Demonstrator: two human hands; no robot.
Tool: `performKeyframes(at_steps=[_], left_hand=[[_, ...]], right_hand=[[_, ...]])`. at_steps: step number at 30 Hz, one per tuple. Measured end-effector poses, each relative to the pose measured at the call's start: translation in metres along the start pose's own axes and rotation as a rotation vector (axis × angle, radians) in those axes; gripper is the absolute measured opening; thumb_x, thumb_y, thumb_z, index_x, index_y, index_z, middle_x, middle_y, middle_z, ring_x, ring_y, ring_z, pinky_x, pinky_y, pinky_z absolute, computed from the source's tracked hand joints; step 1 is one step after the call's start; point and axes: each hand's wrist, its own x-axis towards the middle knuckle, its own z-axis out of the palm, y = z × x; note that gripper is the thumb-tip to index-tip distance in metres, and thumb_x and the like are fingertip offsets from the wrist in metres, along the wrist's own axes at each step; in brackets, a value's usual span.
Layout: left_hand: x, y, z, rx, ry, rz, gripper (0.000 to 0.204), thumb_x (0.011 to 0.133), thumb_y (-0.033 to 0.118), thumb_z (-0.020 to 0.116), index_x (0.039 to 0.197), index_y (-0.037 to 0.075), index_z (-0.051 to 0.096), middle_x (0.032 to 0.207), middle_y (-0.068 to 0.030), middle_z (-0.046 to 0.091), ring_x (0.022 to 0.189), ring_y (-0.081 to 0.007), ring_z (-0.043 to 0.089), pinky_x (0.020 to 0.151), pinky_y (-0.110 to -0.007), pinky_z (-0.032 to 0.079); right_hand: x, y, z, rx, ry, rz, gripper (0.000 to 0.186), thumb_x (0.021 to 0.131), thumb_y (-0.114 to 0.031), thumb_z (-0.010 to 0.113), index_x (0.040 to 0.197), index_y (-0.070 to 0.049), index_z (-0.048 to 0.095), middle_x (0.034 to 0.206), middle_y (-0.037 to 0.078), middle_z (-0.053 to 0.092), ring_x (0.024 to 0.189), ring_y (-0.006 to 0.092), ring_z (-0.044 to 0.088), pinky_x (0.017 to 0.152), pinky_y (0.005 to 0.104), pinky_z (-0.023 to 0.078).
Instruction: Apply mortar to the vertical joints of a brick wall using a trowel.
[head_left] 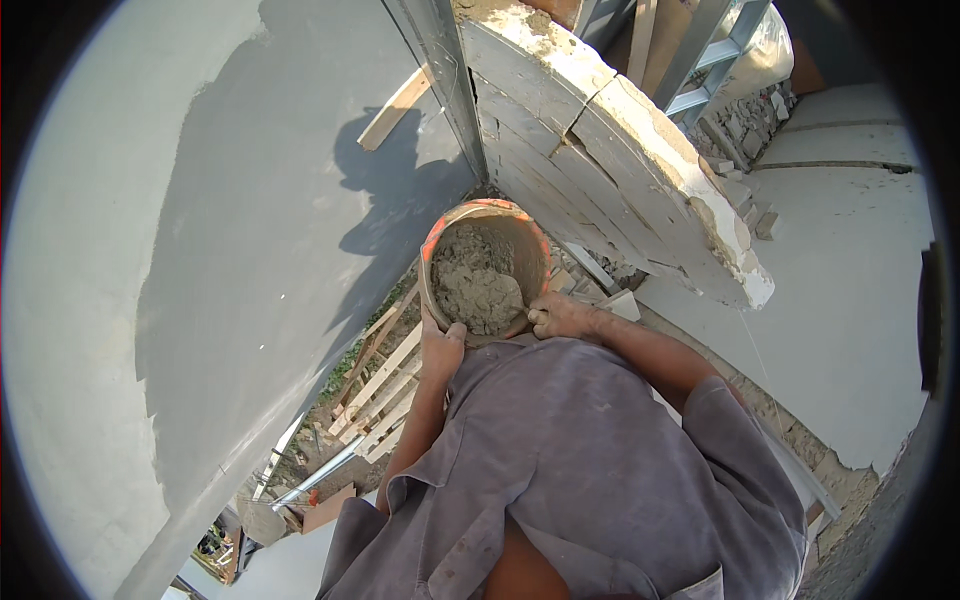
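Grey shirt [590, 460], both hands' [442, 350] [560, 316] grip closed on mortar bucket [487, 268], beside rough plastered wall [600, 150], high above ground.

Both hands, left hand [441, 350] and right hand [556, 316], grip the rim of an orange mortar-filled bucket [487, 268] beside a block wall [610, 160].

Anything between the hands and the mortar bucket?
Nothing visible. The left hand and right hand both already grip the rim of the bucket, one on each side. The plank wall stands just beyond it.
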Motion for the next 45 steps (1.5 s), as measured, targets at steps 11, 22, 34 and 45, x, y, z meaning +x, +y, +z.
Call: performKeyframes(at_steps=[11, 22, 34, 45], left_hand=[[0.036, -0.016, -0.006, -0.442, -0.029, -0.125, 0.076, 0.074, -0.002, 0.052, 0.143, -0.005, 0.02, 0.126, -0.0176, 0.049, 0.111, -0.0244, 0.053, 0.094, -0.031, 0.043], [0.062, -0.033, -0.013, -0.487, 0.007, -0.126, 0.075, 0.072, -0.002, 0.051, 0.142, -0.001, 0.025, 0.125, -0.0159, 0.051, 0.11, -0.024, 0.054, 0.092, -0.031, 0.045], [0.056, -0.05, -0.011, -0.412, 0.098, -0.112, 0.078, 0.073, 0.004, 0.056, 0.144, -0.001, 0.023, 0.127, -0.0186, 0.051, 0.114, -0.0266, 0.053, 0.096, -0.032, 0.042], [0.055, -0.044, -0.012, -0.353, 0.134, -0.123, 0.079, 0.075, 0.004, 0.056, 0.145, -0.002, 0.02, 0.129, -0.0215, 0.05, 0.116, -0.0286, 0.053, 0.098, -0.033, 0.041]], right_hand=[[-0.034, -0.019, -0.024, 0.202, 0.175, 0.046, 0.016, 0.078, -0.007, 0.061, 0.067, -0.005, 0.05, 0.062, -0.005, 0.043, 0.056, 0.0059, 0.04, 0.053, 0.0254, 0.036], [-0.13, -0.227, -0.148, 0.457, 0.479, 0.157, 0.01, 0.083, -0.006, 0.06, 0.078, 0.001, 0.056, 0.061, 0.004, 0.054, 0.043, 0.0102, 0.051, 0.036, 0.025, 0.041], [0.06, -0.251, -0.263, -0.684, 1.331, -0.165, 0.043, 0.081, -0.024, 0.067, 0.113, 0.002, 0.054, 0.095, 0.025, 0.063, 0.094, 0.0397, 0.061, 0.083, 0.0433, 0.048], [0.047, -0.218, -0.18, 0.922, 0.884, -0.07, 0.018, 0.09, -0.011, 0.056, 0.093, 0.007, 0.054, 0.071, 0.01, 0.056, 0.051, 0.0165, 0.056, 0.04, 0.0303, 0.048]])
